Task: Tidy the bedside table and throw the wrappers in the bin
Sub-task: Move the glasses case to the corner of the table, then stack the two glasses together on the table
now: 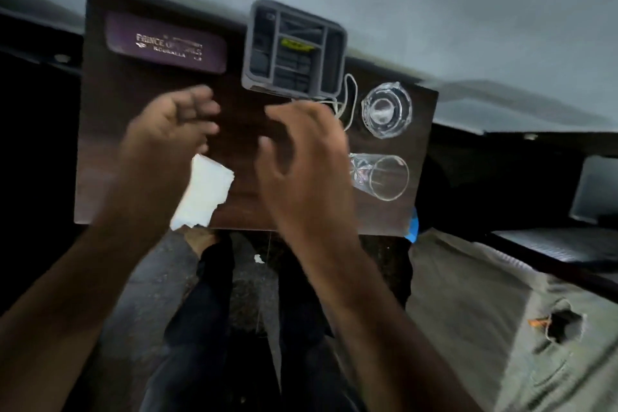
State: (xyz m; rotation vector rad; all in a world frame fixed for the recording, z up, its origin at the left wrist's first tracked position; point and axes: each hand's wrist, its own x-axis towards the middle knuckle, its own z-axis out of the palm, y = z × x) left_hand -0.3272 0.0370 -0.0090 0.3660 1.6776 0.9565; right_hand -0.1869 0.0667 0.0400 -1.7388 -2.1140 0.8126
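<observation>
Left grip (167,130) and right grip (301,157) hover, seemingly open-fingered, blurred.

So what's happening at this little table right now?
A person is tidying a dark wooden bedside table. Both hands hover open above its middle, the left hand and the right hand, holding nothing. A white paper scrap lies at the front edge by the left wrist. Further back sit a purple folder and a grey organiser tray; to the right stand a glass ashtray and a drinking glass.
</observation>
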